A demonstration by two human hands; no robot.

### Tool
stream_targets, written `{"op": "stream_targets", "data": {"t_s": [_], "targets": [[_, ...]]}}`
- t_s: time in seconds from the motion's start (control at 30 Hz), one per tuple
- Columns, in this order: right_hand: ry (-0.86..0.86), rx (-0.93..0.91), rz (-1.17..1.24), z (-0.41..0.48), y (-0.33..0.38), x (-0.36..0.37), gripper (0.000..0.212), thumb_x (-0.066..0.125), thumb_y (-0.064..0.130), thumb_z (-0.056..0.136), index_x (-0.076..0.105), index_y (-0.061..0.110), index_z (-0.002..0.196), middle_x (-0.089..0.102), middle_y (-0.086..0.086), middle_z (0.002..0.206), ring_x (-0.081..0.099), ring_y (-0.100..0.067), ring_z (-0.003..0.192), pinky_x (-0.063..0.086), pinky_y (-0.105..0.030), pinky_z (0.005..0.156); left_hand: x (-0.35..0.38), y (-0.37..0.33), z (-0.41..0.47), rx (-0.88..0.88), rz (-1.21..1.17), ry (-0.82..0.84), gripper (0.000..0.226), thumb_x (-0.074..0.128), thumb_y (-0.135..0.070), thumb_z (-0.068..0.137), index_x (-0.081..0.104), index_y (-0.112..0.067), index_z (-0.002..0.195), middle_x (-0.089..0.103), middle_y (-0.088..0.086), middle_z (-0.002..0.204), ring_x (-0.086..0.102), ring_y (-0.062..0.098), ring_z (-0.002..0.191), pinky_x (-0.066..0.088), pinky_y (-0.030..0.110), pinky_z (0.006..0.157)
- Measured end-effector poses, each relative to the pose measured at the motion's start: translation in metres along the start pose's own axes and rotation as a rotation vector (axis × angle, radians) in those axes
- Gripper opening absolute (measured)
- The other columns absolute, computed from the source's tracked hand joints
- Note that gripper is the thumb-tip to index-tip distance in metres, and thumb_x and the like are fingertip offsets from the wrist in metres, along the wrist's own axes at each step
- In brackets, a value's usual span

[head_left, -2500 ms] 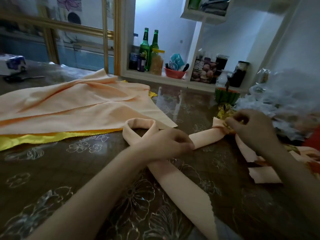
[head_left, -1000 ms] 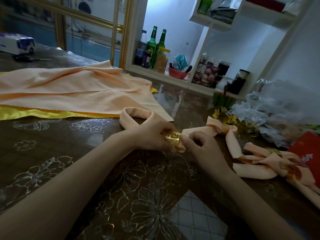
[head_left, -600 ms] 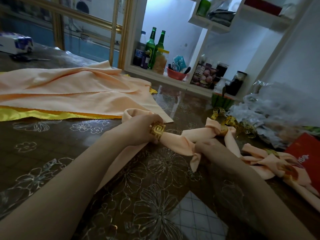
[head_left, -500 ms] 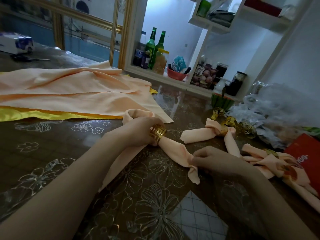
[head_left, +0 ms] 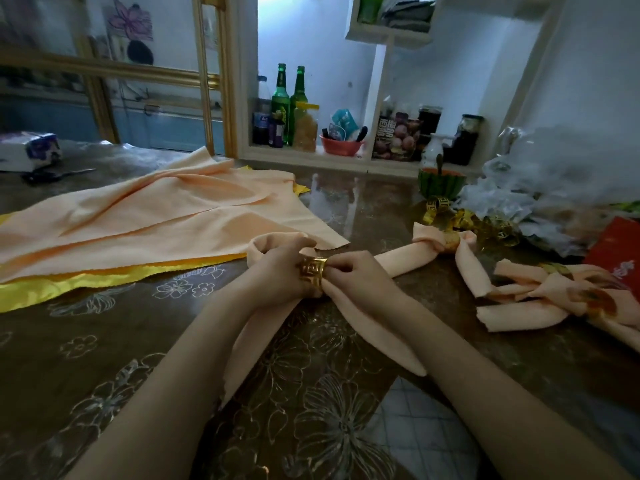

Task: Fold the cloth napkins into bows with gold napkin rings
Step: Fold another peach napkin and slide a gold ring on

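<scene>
A peach cloth napkin [head_left: 367,336] folded into a long strip lies on the table, with a loop at the far left and two tails trailing toward me. A gold fretwork napkin ring [head_left: 312,272] sits around its gathered middle. My left hand [head_left: 277,275] grips the napkin and ring from the left. My right hand [head_left: 356,275] pinches the ring and the cloth just to its right. Finished peach bows [head_left: 446,242] with gold rings lie to the right, with more bows [head_left: 554,292] beyond them.
A pile of flat peach napkins [head_left: 149,223] over a yellow cloth [head_left: 86,282] covers the left of the table [head_left: 104,358]. Loose gold rings [head_left: 460,216], a watermelon-patterned bowl [head_left: 440,181], plastic bags [head_left: 540,188] and a red box [head_left: 616,251] crowd the right. Bottles [head_left: 285,102] stand on a shelf behind.
My right hand let go of the napkin's tail and came back up to the ring. The tail now lies flat on the table. My left hand stayed at the ring.
</scene>
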State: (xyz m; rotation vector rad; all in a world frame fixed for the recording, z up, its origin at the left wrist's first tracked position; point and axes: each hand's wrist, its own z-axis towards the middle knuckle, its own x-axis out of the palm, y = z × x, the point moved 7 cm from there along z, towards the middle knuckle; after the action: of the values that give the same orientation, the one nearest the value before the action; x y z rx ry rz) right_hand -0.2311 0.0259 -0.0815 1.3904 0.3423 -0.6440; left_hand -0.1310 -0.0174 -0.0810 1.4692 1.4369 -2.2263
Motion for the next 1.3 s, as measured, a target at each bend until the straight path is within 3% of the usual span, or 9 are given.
{"op": "stream_targets", "data": {"t_s": [0.17,0.27,0.33,0.43,0.57,0.73,0.87,1.03,1.3], "targets": [[-0.024,-0.04,-0.223,-0.007,-0.005,0.012,0.03,0.048,0.022,0.095,0.062,0.021,0.069,0.056,0.004,0.069,0.056,-0.019,0.074,0.045,-0.039,0.069,-0.007,-0.002,0.006,-0.042,-0.177,-0.059,0.05,0.057,-0.006,0.085,0.048,-0.022,0.131,0.049,-0.001,0.123,0.05,0.008,0.103,0.044,0.015,0.073],[-0.078,-0.015,-0.237,-0.005,-0.008,0.009,0.032,0.049,0.023,0.094,0.058,0.026,0.064,0.055,0.008,0.066,0.054,-0.014,0.071,0.04,-0.032,0.064,-0.025,0.013,0.018,-0.15,-0.055,-0.323,0.047,0.056,-0.022,0.091,0.043,-0.022,0.136,0.05,0.004,0.129,0.052,0.019,0.109,0.046,0.028,0.08],[-0.129,-0.024,-0.237,-0.004,-0.01,0.01,0.024,0.053,0.023,0.092,0.068,0.019,0.074,0.063,0.001,0.074,0.057,-0.017,0.075,0.04,-0.031,0.066,-0.02,0.02,0.034,-0.218,0.245,-0.271,0.053,0.052,-0.035,0.093,0.036,-0.019,0.14,0.047,0.01,0.138,0.044,0.028,0.124,0.038,0.037,0.1],[-0.236,-0.04,-0.201,-0.004,-0.012,0.004,0.021,0.056,0.021,0.092,0.072,0.008,0.096,0.067,-0.005,0.081,0.053,-0.014,0.073,0.034,-0.025,0.064,-0.012,0.025,0.047,-0.286,0.498,-0.226,0.051,0.043,-0.04,0.095,0.036,-0.016,0.14,0.042,0.011,0.142,0.034,0.031,0.131,0.027,0.04,0.104],[-0.259,-0.034,-0.141,-0.002,-0.017,0.0,0.018,0.056,0.016,0.091,0.072,0.009,0.084,0.045,0.016,0.058,0.041,-0.001,0.057,0.029,-0.018,0.054,-0.009,0.018,0.055,-0.217,0.459,-0.278,0.042,0.039,-0.04,0.097,0.054,-0.009,0.122,0.053,0.016,0.126,0.043,0.033,0.118,0.035,0.039,0.094],[-0.385,-0.015,-0.042,-0.007,-0.021,-0.014,0.025,0.05,0.012,0.093,0.061,0.022,0.073,0.052,0.011,0.061,0.047,-0.003,0.058,0.035,-0.012,0.051,-0.012,0.008,0.048,-0.077,0.246,-0.295,0.03,0.051,-0.036,0.093,0.063,-0.012,0.104,0.056,0.007,0.106,0.05,0.025,0.1,0.041,0.032,0.082],[-0.367,0.038,0.039,-0.007,-0.023,-0.015,0.027,0.048,0.01,0.095,0.063,0.017,0.073,0.056,0.008,0.064,0.05,-0.004,0.06,0.037,-0.01,0.05,-0.017,0.0,0.037,0.035,0.124,-0.227,0.017,0.059,-0.017,0.088,0.063,-0.012,0.104,0.059,-0.002,0.093,0.051,0.012,0.083,0.035,0.012,0.057],[-0.25,0.07,0.151,-0.011,-0.021,-0.018,0.023,0.05,0.007,0.094,0.069,0.012,0.082,0.064,0.002,0.07,0.055,-0.006,0.063,0.039,-0.008,0.051,-0.008,-0.007,0.033,0.097,0.141,-0.027,0.007,0.061,-0.013,0.087,0.065,-0.015,0.093,0.064,0.001,0.092,0.057,0.014,0.084,0.042,0.022,0.071],[-0.034,-0.041,-0.154,-0.007,-0.011,-0.019,0.02,0.054,0.006,0.09,0.072,0.0,0.097,0.07,-0.018,0.092,0.062,-0.03,0.09,0.048,-0.039,0.08,-0.003,-0.008,0.03,0.126,0.173,0.089,0.01,0.062,-0.011,0.085,0.06,-0.021,0.083,0.051,-0.012,0.071,0.048,0.006,0.067,0.033,0.014,0.056]]}}
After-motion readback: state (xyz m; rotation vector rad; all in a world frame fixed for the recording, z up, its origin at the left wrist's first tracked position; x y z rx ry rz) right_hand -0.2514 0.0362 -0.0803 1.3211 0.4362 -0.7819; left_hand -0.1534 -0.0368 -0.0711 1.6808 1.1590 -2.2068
